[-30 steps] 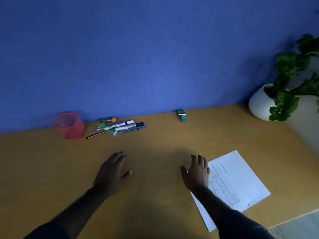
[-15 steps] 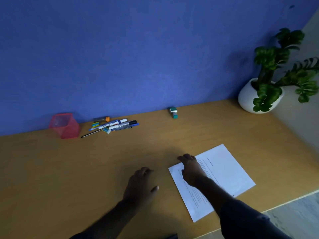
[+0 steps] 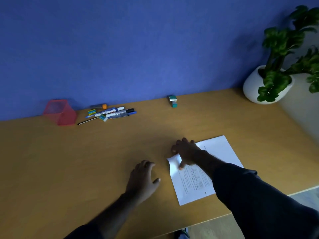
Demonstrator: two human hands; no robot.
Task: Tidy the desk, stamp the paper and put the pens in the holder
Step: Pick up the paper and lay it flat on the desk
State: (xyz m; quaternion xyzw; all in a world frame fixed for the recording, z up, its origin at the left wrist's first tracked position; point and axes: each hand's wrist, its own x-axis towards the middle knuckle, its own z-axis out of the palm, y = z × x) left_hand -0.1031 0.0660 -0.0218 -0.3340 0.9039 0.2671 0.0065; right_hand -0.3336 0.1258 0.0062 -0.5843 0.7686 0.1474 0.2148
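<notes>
A printed white paper (image 3: 220,150) lies on the wooden desk (image 3: 69,161) at the front right. My right hand (image 3: 187,153) rests on its upper left corner, thumb on the sheet and fingers over the edge, and that corner curls up. My left hand (image 3: 144,176) lies just left of the paper, fingers apart, holding nothing. A small teal stamp (image 3: 173,101) stands at the back by the wall. A pile of pens and markers (image 3: 112,113) with small erasers lies at the back left, beside a red mesh pen holder (image 3: 60,112).
A blue wall (image 3: 138,49) runs along the desk's far edge. A white pot with a green plant (image 3: 269,83) stands at the back right corner. The desk's front edge (image 3: 215,217) cuts diagonally near my right arm.
My right hand has slid onto the paper's upper left corner, which now curls up. My left hand has moved right, close to the sheet. The view has shifted.
</notes>
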